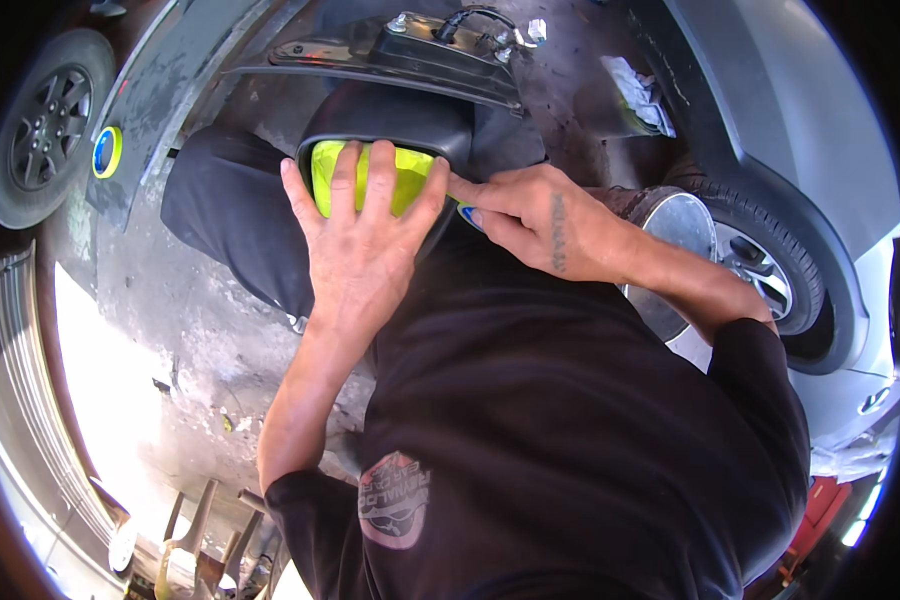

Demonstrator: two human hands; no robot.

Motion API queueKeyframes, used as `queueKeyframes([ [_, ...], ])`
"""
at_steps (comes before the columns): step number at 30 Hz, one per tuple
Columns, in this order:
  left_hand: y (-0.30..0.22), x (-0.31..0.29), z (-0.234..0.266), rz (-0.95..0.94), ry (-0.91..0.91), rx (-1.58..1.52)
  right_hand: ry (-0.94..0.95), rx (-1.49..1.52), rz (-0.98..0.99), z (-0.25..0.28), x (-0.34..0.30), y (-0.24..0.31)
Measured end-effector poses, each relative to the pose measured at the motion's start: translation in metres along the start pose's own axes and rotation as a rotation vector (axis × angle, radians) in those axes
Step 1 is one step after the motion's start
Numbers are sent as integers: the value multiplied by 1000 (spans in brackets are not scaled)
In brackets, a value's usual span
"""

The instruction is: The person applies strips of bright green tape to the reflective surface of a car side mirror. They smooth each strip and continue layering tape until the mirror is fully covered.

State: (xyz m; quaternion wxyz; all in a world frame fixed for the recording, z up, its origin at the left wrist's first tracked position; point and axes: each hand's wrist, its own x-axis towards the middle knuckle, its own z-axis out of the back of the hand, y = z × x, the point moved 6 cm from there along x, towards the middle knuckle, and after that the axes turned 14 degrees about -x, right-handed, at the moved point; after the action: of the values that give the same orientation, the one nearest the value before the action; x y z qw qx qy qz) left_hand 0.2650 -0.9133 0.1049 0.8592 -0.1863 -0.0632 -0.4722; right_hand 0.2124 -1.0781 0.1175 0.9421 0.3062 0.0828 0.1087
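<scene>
I am seeing my left hand (365,235) lying spread on the yellow-green tape (365,178) over the black side mirror (395,125), while my right hand (535,215) is pinching the tape's right edge.

A stained grey concrete floor (200,330) lies in bright sunlight at the left. A silver car's black tyre (770,270) stands right, another dark wheel (45,125) upper left.

Glossy black plastic mirror housing (400,115) with smooth yellow-green film (355,170); rough, stained concrete floor (190,330); matt black cloth shirt (570,440).
</scene>
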Motion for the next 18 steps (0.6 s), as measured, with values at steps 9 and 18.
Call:
queueKeyframes([
  [9,5,-28,-37,34,-16,-51,-39,51,-8,-3,-1,-2],
  [18,25,-27,-31,183,-187,-58,-36,2,-1,-5,-1,-1],
])
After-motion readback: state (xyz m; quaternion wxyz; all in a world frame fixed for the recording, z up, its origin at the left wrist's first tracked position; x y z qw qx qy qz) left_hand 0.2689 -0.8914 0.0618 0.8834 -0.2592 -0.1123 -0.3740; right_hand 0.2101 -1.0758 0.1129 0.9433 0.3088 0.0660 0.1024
